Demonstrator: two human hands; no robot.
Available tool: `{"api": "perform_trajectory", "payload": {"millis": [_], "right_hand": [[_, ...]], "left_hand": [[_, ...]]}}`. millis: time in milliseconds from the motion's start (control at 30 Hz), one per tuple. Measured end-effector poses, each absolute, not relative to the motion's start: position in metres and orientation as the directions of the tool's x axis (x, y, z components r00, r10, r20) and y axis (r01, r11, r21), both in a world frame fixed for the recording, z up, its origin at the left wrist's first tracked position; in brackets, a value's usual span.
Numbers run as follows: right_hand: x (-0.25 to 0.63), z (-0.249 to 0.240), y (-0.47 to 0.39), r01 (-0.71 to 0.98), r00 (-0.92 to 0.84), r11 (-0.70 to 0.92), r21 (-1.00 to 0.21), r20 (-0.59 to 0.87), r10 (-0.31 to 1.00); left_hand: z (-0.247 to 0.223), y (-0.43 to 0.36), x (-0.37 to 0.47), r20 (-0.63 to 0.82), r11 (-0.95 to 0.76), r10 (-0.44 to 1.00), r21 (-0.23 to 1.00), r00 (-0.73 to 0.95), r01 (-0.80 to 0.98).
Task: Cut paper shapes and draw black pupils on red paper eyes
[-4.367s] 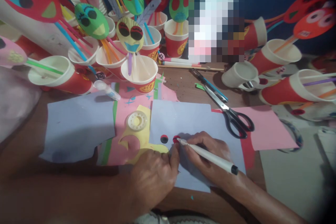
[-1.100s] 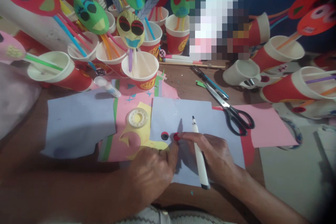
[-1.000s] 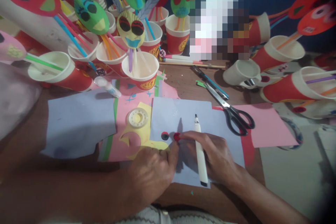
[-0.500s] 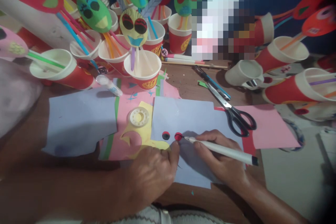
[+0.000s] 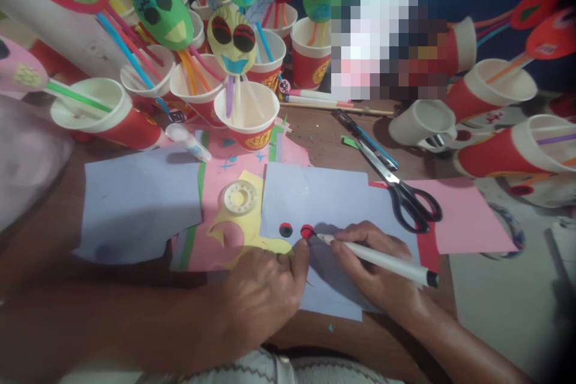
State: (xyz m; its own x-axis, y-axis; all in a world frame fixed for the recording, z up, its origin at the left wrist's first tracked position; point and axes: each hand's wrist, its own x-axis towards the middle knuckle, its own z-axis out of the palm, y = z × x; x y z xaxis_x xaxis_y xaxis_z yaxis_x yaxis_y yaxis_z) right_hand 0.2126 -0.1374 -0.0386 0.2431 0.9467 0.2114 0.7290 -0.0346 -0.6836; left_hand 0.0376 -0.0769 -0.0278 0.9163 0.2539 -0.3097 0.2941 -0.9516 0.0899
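My right hand (image 5: 371, 258) is closed round a white marker (image 5: 387, 259), its dark tip at the edge of a small red paper circle (image 5: 306, 231) with a black line across it. My left hand (image 5: 270, 288) presses a fingertip at that circle's lower edge; its other fingers are curled, with nothing visible in them. Just left lies a second circle (image 5: 285, 230), mostly black with a red top. Both circles rest on a pale blue sheet (image 5: 333, 198). To the left are yellow paper scraps (image 5: 252, 234) and a white tape ring (image 5: 240, 197).
Black-handled scissors (image 5: 416, 207) lie right of the blue sheet, beside a pink sheet (image 5: 468, 216). A glue stick (image 5: 188, 142) lies further left. Paper cups (image 5: 252, 135) with decorated paper faces line the back. A white mug (image 5: 420, 125) stands at the back right.
The marker's tip has shifted slightly along the red circle, and the marker's rear end has moved a little left. The whole view has shifted slightly. Both hands keep their hold.
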Motion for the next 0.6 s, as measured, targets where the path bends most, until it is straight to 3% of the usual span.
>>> {"api": "perform_trajectory", "payload": {"millis": [600], "right_hand": [[0.2121, -0.0411, -0.1363, 0.746, 0.179, 0.025, -0.666, 0.235, 0.955]], "left_hand": [[-0.0282, -0.0752, 0.0394, -0.34, -0.953, 0.244, 0.09, 0.908, 0.29]]}}
